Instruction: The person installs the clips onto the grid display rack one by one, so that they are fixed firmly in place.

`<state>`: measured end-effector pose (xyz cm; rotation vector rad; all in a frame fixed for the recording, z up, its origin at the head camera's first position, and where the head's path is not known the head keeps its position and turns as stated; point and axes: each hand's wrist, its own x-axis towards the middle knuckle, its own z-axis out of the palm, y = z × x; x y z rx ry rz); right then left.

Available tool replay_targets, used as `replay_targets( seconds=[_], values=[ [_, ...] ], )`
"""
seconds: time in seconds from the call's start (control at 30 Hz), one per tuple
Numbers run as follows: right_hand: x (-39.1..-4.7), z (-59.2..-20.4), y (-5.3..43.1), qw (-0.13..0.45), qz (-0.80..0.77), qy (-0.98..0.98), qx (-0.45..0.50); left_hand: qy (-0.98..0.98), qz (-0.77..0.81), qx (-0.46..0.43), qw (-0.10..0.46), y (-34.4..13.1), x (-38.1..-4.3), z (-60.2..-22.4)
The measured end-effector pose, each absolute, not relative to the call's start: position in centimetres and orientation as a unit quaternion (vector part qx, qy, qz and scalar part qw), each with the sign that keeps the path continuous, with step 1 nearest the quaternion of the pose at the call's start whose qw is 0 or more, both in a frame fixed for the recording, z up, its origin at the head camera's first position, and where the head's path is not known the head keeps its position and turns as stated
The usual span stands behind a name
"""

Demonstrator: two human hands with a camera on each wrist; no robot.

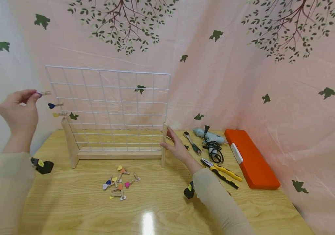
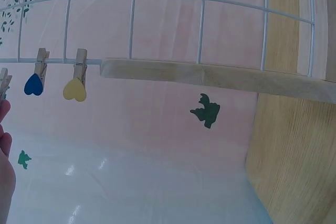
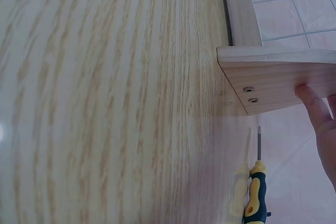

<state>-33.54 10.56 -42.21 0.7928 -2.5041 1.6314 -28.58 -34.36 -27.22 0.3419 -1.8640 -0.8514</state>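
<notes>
My left hand (image 1: 20,111) pinches a small wooden clothespin (image 1: 46,93) by its purple heart. The pin's tip points at the left edge of a white wire grid (image 1: 108,98); I cannot tell if it touches the wire. Below it, a clothespin with a blue heart (image 2: 34,84) and one with a yellow heart (image 2: 75,88) are clipped to that edge. The grid stands upright in a wooden base. My right hand (image 1: 176,147) grips the base's right post (image 1: 164,143), thumb at the front; in the right wrist view a finger touches its outer face (image 3: 273,85).
Several heart clothespins (image 1: 120,182) lie loose before the stand. To the right are a ratchet wrench (image 1: 192,143), a glue gun (image 1: 211,136) with coiled cord, yellow-black pliers (image 1: 221,173) and a red case (image 1: 252,160). A screwdriver (image 3: 256,192) lies beside the post.
</notes>
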Motion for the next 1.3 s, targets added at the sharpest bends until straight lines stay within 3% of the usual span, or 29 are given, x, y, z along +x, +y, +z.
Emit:
replay_targets(
  seconds=[0.43,0.63,0.77,0.93,1.13,1.3],
  values=[
    [-31.8,-40.4,10.4,0.021,0.526,-0.809,0.261,-0.794,-0.355,0.107,0.481,-33.4,-28.9,-27.2],
    [-33.2,-42.1,10.6,0.028,0.531,-0.806,0.261,-0.769,-0.343,0.106,0.529,-32.6,-27.5,-27.7],
    [-34.2,-43.1,10.8,0.038,0.521,-0.813,0.258,-0.774,-0.331,0.040,0.538,-31.0,-26.1,-28.7],
    [-33.8,-42.3,10.7,0.038,0.510,-0.821,0.256,-0.837,-0.303,-0.048,0.454,-28.5,-24.9,-32.0],
    [-32.2,-40.5,10.6,0.036,0.521,-0.810,0.267,-0.908,-0.269,-0.128,0.294,-26.3,-23.7,-37.4],
    [-31.8,-40.2,10.5,0.025,0.517,-0.813,0.265,-0.941,-0.263,-0.145,0.157,-25.4,-22.6,-41.8]
  ],
)
